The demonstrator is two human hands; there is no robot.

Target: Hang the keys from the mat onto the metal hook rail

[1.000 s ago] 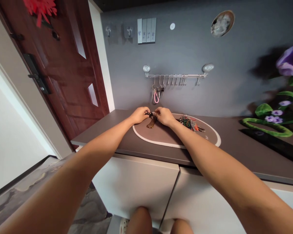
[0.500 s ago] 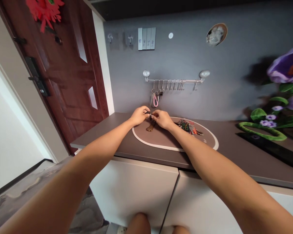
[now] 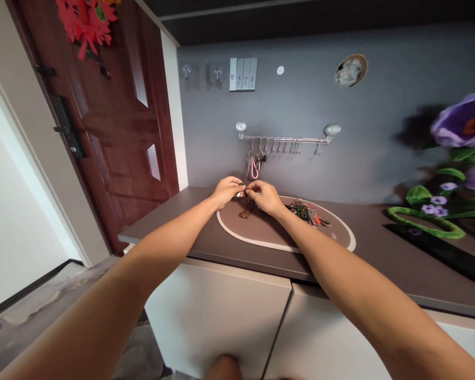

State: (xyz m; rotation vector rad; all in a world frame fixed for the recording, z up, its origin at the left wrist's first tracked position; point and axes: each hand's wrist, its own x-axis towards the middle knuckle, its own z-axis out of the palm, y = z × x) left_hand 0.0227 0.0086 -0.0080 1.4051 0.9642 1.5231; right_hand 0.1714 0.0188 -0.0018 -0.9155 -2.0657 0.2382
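Observation:
Above the left part of a brown mat with a pale rim [image 3: 261, 232], my two hands meet fingertip to fingertip. My left hand [image 3: 225, 193] pinches a small black-and-silver key [image 3: 244, 193], mostly covered by the fingers. The fingers of my right hand [image 3: 266, 196] are closed on the same small piece from the other side. Just below them a brown fob [image 3: 245, 214] shows against the mat; whether it is joined to the key I cannot tell. A heap of keys and colourful tags [image 3: 304, 211] lies to the right, partly behind my right wrist.
On the wall behind, a clear hook rail [image 3: 287, 140] carries several keys with a pink loop [image 3: 254, 169] at its left end. Purple artificial flowers [image 3: 465, 124] and a long black object [image 3: 439, 253] are on the right of the counter [image 3: 383, 264]. A dark red door [image 3: 119, 174] stands left.
The view has tilted up a little, so the scene sits lower. My hands stay over the mat's left side, with the fingertips drawn slightly closer and covering more of the key.

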